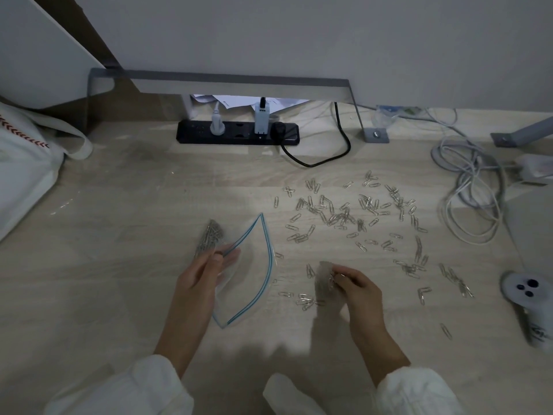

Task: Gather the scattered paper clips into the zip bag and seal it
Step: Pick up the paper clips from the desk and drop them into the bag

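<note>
Spilling is the likely fault: the right hand (356,290) pinches a loose bunch of paper clips (326,280), fingers curled round it, just right of the zip bag (257,265). A slack grip would drop them short of the mouth. The left hand (203,283) pinches the bag's lip, holding it open on the floor. The scattered clips (338,217) lie further right.
</note>
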Available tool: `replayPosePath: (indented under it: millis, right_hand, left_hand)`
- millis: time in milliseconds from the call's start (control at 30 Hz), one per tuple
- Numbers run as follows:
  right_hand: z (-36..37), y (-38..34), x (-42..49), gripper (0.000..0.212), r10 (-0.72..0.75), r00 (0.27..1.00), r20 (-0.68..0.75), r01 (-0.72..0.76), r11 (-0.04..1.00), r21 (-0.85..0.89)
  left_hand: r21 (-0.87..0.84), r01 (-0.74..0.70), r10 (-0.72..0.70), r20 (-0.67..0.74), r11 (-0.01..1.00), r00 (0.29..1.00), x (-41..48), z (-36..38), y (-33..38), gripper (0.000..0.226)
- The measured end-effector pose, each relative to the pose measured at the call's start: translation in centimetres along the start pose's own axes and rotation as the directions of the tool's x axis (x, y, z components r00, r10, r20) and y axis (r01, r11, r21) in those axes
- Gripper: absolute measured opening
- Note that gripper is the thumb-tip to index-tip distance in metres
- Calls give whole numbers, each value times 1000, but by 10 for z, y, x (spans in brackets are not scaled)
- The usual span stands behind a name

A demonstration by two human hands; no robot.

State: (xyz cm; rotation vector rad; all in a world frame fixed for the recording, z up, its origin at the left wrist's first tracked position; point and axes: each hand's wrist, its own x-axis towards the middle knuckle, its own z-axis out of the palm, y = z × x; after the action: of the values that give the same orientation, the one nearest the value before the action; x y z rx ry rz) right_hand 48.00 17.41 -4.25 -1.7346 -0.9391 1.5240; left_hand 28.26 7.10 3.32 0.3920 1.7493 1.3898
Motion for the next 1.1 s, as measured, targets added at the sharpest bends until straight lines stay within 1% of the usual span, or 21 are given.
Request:
replayPosePath:
  millis: [67, 133, 200, 267, 333, 433, 600, 700, 933, 1033, 1100]
  right_hand:
    - [4, -20, -14, 26, 27, 998, 64, -38, 984, 173]
    - [11, -42, -32, 24, 56, 986, 159, -103, 946, 308]
    - [19, -63, -51, 21, 53, 964, 262, -152, 916, 372]
    - [29, -81, -70, 20, 12, 938, 347, -155, 908, 388]
    - [41, -90, -86, 21, -41, 913, 405, -125, 918, 376]
    - [61, -89, -101, 20, -111, 892, 439, -17, 960, 278]
    - [81, -75, -107, 26, -127, 881, 456, 93, 991, 97]
    - [83, -73, -107, 26, -115, 860, 497, 110, 993, 39]
    - [73, -79, -104, 25, -97, 830, 549, 90, 995, 41]
    - [61, -77, -96, 25, -136, 862, 488, 127, 991, 52]
    - [42, -71, -82, 23, -183, 918, 352, 187, 982, 23]
  left_hand:
    - [-13, 0, 0, -2, 1000, 1000, 0, 1, 1, 26]
    - [-22, 2, -2, 0, 1000, 1000, 0, 3, 2, 26]
    - [-1, 2, -2, 6, 1000, 1000, 0, 3, 1, 27]
    - [2, 2, -2, 10, 1000, 1000, 0, 5, 1, 27]
    - [-5, 6, -6, 2, 1000, 1000, 0, 6, 2, 27]
    - [3, 7, -7, -13, 1000, 1000, 1, 9, 3, 27]
    - [0, -4, 4, -41, 1000, 999, 3, 9, 2, 25]
    - [17, -15, 16, -34, 1000, 999, 3, 6, 1, 26]
    - [47, -29, 29, 2, 998, 1000, 1, 13, 1, 27]
    - [60, -21, 21, 7, 998, 1000, 0, 19, 1, 26]
    - [47, -8, 7, 25, 999, 1000, -2, 23, -1, 26]
